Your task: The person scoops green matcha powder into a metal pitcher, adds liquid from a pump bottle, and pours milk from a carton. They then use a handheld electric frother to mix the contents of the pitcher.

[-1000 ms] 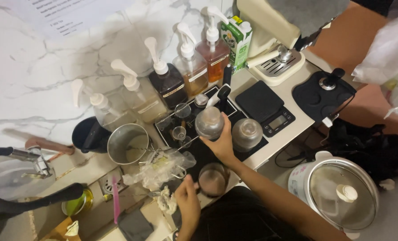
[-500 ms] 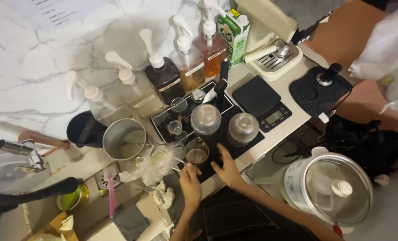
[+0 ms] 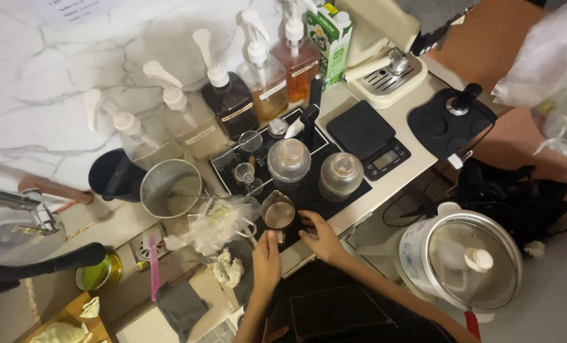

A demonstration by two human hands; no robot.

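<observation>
- The left hand (image 3: 266, 259) rests flat near the counter edge, fingers loosely together and pointing up toward a small metal cup (image 3: 278, 211); its fingertips sit just below the cup, and contact cannot be told.
- The right hand (image 3: 322, 236) lies open, fingers spread, on the black mat (image 3: 334, 206) just right of the cup, holding nothing.
- Both forearms rise from the bottom of the view and angle inward, so the hands flank the cup from below.
- The metal cup stands upright between and just above the two hands, at the mat's near edge.
- Beyond the hands, two round glass jars (image 3: 288, 160) stand side by side on the mat.
- Left of the left hand lie a crumpled clear plastic bag (image 3: 210, 227) and a steel pot (image 3: 171, 188).
- Farther back, a row of pump bottles (image 3: 230, 95) lines the marble wall.
- Right of the right hand, lower down, sits a cooker with a glass lid (image 3: 468, 257).
</observation>
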